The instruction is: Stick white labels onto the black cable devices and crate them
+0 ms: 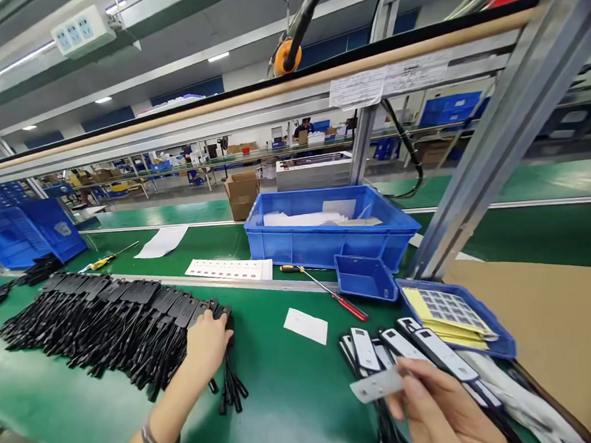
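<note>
My left hand (207, 342) reaches to the right end of a long row of flat black boxes with cables (133, 290). Its fingers are closed on a black cabled box at that end, which they partly hide. My right hand (434, 404) pinches a small pale plate with small dark marks (375, 386) between thumb and fingers. Below and behind that plate lie several black devices with white faces (365, 349), their cables hanging toward me.
Beyond the hands stands a blue bin (322, 243) with white sheets, a small blue tray (365, 276) before it. Two screwdrivers, one red-handled (351, 307), and a white paper (306, 326) lie on the green table. Yellow label sheets (448, 312) fill another tray. A metal post (501, 119) rises at right.
</note>
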A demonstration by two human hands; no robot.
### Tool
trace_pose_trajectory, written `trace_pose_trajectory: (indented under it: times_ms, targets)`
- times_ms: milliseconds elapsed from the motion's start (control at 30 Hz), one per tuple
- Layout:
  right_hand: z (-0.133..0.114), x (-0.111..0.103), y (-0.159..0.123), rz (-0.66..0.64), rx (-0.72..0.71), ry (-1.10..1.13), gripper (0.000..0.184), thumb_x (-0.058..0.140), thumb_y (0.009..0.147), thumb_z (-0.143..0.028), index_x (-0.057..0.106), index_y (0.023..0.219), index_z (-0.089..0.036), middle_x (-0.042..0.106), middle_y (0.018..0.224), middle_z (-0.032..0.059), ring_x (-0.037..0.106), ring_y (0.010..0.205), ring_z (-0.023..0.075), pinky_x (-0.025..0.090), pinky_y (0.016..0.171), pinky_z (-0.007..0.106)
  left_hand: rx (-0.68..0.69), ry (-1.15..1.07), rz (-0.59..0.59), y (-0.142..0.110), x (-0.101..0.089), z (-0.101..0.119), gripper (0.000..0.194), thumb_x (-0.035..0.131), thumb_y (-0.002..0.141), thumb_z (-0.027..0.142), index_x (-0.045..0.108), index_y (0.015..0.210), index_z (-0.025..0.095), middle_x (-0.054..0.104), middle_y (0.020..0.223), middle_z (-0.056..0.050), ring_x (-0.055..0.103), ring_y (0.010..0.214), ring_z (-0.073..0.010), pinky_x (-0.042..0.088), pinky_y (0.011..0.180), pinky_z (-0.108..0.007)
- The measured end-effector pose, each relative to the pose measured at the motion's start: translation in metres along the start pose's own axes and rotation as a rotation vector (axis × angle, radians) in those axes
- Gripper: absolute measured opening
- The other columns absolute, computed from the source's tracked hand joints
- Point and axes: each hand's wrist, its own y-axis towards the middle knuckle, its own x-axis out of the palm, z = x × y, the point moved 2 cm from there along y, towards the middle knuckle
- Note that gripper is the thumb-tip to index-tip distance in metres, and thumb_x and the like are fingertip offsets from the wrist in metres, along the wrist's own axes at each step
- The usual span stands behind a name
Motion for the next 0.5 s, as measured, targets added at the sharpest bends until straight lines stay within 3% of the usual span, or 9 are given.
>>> trace_pose_trajectory:
  times_ms: [100, 167, 267, 333, 400, 467, 500]
  targets:
    - [0.001, 0.018, 0.005, -0.080, 0.049, -0.012, 0.021, 0.066, 0.084, -0.036, 0.067, 0.098, -0.021, 0.060, 0.083, 0.0040, 0.052, 0.058, 0.0120, 0.045, 0.052, 0.027, -0.015, -0.018, 0.050, -0.020, 0.023, 0.005, 0.039, 0.058, 0.085, 0.023, 0.060, 0.124, 0.024, 0.061, 0.103, -0.016, 0.058, 0.093, -0.0294, 0.050, 0.071, -0.037]
    - [0.003, 0.031, 0.008, -0.132, 0.041, 0.001, 0.021, 0.062, 0.087, -0.036, 0.065, 0.103, -0.022, 0.059, 0.087, 0.0041, 0.051, 0.060, 0.0115, 0.044, 0.052, 0.027, 0.005, -0.065, 0.085, -0.026, 0.033, 0.005, 0.037, 0.050, 0.090, 0.021, 0.060, 0.124, 0.028, 0.060, 0.113, -0.015, 0.056, 0.100, -0.0282, 0.050, 0.077, -0.037]
    - [0.008, 0.048, 0.013, -0.200, 0.010, 0.008, 0.021, 0.057, 0.090, -0.035, 0.060, 0.109, -0.026, 0.056, 0.088, 0.0023, 0.051, 0.060, 0.0108, 0.044, 0.055, 0.027, 0.034, -0.162, 0.128, -0.030, 0.040, -0.002, 0.038, 0.046, 0.091, 0.020, 0.057, 0.127, 0.030, 0.061, 0.113, -0.012, 0.059, 0.095, -0.0259, 0.050, 0.075, -0.035]
    - [0.014, 0.056, 0.015, -0.234, -0.020, -0.011, 0.021, 0.054, 0.092, -0.034, 0.058, 0.111, -0.027, 0.055, 0.087, 0.0011, 0.052, 0.060, 0.0106, 0.045, 0.058, 0.028, 0.034, -0.227, 0.174, -0.030, 0.035, -0.010, 0.043, 0.046, 0.092, 0.025, 0.049, 0.134, 0.029, 0.059, 0.112, -0.011, 0.061, 0.088, -0.0228, 0.051, 0.070, -0.032]
    - [0.020, 0.061, 0.018, -0.253, -0.051, -0.035, 0.019, 0.053, 0.093, -0.033, 0.058, 0.110, -0.027, 0.055, 0.088, 0.0006, 0.053, 0.059, 0.0099, 0.045, 0.061, 0.028, -0.012, -0.409, 0.311, -0.031, 0.021, -0.016, 0.046, 0.049, 0.091, 0.031, 0.044, 0.137, 0.026, 0.054, 0.114, -0.011, 0.061, 0.089, -0.0216, 0.052, 0.070, -0.031]
    - [0.027, 0.063, 0.022, -0.252, -0.060, -0.050, 0.017, 0.052, 0.093, -0.033, 0.059, 0.107, -0.026, 0.055, 0.089, 0.0007, 0.052, 0.058, 0.0092, 0.044, 0.060, 0.028, -0.100, -0.768, 0.465, -0.030, 0.002, -0.017, 0.046, 0.057, 0.087, 0.036, 0.048, 0.131, 0.025, 0.051, 0.111, -0.009, 0.061, 0.089, -0.0202, 0.053, 0.067, -0.029]
    - [0.031, 0.063, 0.024, -0.249, -0.052, -0.058, 0.017, 0.052, 0.093, -0.033, 0.060, 0.106, -0.025, 0.056, 0.087, 0.0007, 0.051, 0.057, 0.0094, 0.044, 0.059, 0.027, -0.146, -0.991, 0.488, -0.029, -0.006, -0.014, 0.045, 0.061, 0.084, 0.038, 0.050, 0.126, 0.025, 0.051, 0.107, -0.007, 0.061, 0.084, -0.0180, 0.053, 0.063, -0.027]
